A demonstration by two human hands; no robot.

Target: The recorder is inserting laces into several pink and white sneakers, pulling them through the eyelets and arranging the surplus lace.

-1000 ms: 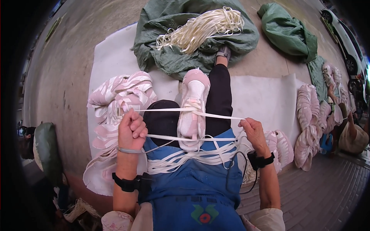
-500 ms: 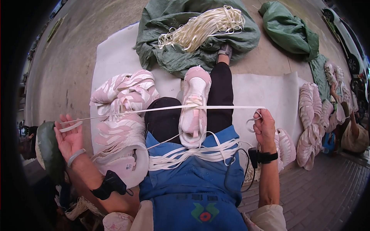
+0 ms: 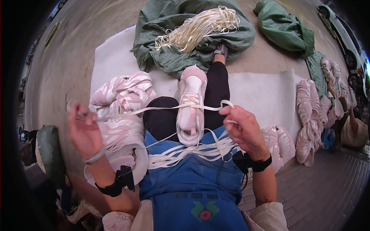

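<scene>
A pink and white sneaker (image 3: 188, 123) rests toe-away between my thighs. A flat white shoelace (image 3: 144, 111) runs through its upper holes and spreads out to both sides. My left hand (image 3: 85, 133) holds the lace's left part among curled fingers, which are smeared by motion. On the other side, my right hand (image 3: 245, 129) pinches the right part, with a loop standing above the fingertips. The lace sags slightly between the hands. Across my blue apron (image 3: 185, 192) lies a bunch of loose white laces (image 3: 173, 157), just below the sneaker's heel.
Stacked pink and white shoe uppers (image 3: 122, 92) lie to the left, with more uppers (image 3: 278, 148) at the right. A hank of cream laces (image 3: 200, 29) sits on a green sack (image 3: 154, 42) ahead. Another green sack (image 3: 283, 29) is at far right. Another person's arm shows at the right edge.
Both hands have come inward toward the sneaker, the right one also lower. The lace, taut and straight before, now hangs slacker with a loop near my right fingers.
</scene>
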